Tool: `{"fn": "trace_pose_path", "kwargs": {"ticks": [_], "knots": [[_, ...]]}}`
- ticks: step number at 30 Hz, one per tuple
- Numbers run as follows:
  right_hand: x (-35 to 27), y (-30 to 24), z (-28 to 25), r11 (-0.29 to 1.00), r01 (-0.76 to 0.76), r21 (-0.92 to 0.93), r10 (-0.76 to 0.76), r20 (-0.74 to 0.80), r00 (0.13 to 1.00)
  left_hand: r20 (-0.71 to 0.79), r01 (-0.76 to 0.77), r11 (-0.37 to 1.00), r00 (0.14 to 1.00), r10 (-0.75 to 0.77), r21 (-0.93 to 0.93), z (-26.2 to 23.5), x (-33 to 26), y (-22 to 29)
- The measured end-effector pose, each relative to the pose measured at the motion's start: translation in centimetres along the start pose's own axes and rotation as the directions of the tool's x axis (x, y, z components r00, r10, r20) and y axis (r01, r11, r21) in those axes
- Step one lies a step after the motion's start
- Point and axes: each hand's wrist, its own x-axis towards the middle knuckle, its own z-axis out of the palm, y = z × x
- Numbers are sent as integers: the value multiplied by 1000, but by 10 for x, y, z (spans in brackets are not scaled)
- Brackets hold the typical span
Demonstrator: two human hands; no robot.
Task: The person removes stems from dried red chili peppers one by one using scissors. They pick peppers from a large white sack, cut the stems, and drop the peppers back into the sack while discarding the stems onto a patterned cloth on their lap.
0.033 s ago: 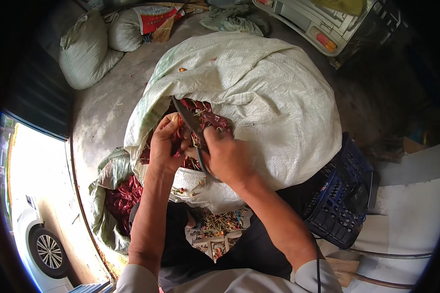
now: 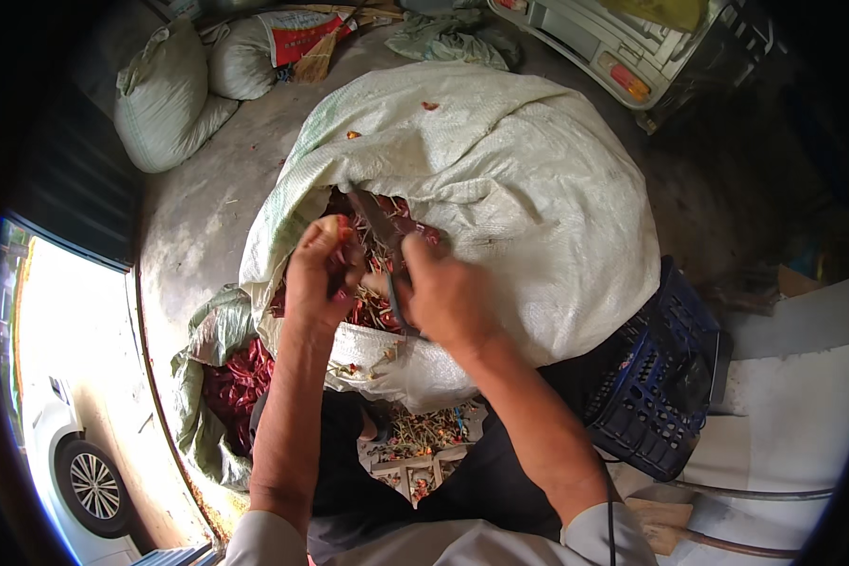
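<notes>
My right hand (image 2: pixel 451 294) grips dark metal scissors (image 2: pixel 375 219) by their looped handles, its fingers smeared by motion. The blades point up and left across the mouth of a big white woven sack (image 2: pixel 557 179). Left of the blades, my left hand (image 2: pixel 313 274) is closed around dried red chili peppers (image 2: pixel 338 274), partly hidden by its fingers. A reddish tip shows above its thumb. Dark red chilies with pale stems (image 2: pixel 373 311) fill the sack's opening below both hands. Two small red-orange bits lie on the sack's white cloth, one of them a chili piece (image 2: pixel 429 106).
Left of my legs stands a greenish sack of red chilies (image 2: pixel 241 382). Cut stems and scraps (image 2: pixel 423 432) litter the floor between my legs. A dark blue plastic crate (image 2: pixel 646 377) sits at the right. Filled white sacks (image 2: pixel 165 99) and a small broom (image 2: pixel 317 58) are at the far left.
The scissors and my right hand have shifted slightly right, away from my left hand. A red piece on the far part of the sack now shows farther right and more plainly.
</notes>
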Motion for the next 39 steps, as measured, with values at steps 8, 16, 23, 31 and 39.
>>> {"fn": "trace_pose_path", "kwargs": {"ticks": [8, 16, 23, 31, 39], "knots": [[30, 47, -39, 838, -259, -480, 62, -388, 919, -167, -93, 992, 980, 107, 89, -35, 6, 25], [45, 25, 28, 891, 133, -434, -245, -213, 946, -140, -44, 966, 987, 82, 257, -11, 1, 21], [36, 29, 25, 1000, -9, 9, 11, -165, 986, -161, 30, 850, 985, 65, 526, -12, -6, 26], [18, 6, 5, 828, 119, 548, 103, -357, 928, 9, 164, 758, 976, -219, 631, -9, -12, 14], [11, 3, 15, 876, 459, 145, -358, -443, 822, 102, 177, 893, 966, -239, 414, -6, -10, 8]]}}
